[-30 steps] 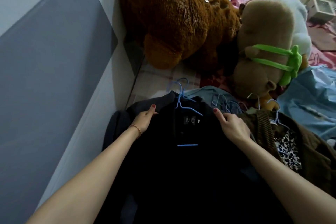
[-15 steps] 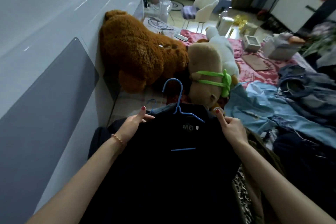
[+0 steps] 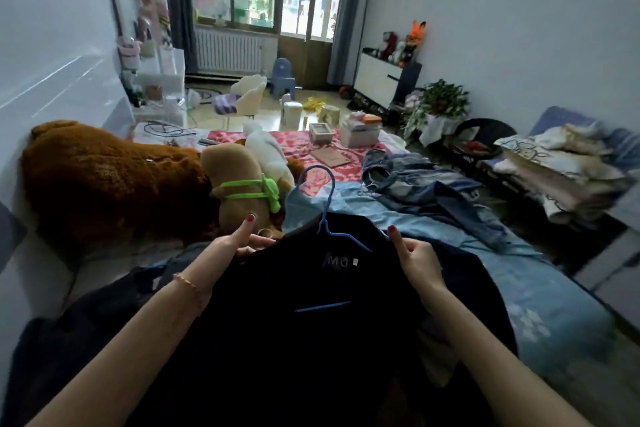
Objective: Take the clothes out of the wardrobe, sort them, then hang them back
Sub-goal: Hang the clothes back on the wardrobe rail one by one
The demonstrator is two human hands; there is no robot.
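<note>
**Black garment lifted off the bed on its hanger**

The left hand (image 3: 239, 243) and right hand (image 3: 417, 258) each pinch a shoulder of the black garment (image 3: 311, 340), thumbs up, fingers curled into the cloth. It sits on a blue hanger (image 3: 327, 215), hook pointing to 12 o'clock. A second ago it lay flat on the pile; now it is raised and the view has swung up into the room. At 2 o'clock, denim clothes (image 3: 426, 184) lie on the bed (image 3: 554, 305); plush toys (image 3: 114, 177) sit at 10 o'clock. Judging by this, sorting of this piece is done and it heads for the wardrobe, which is not in view.
</note>
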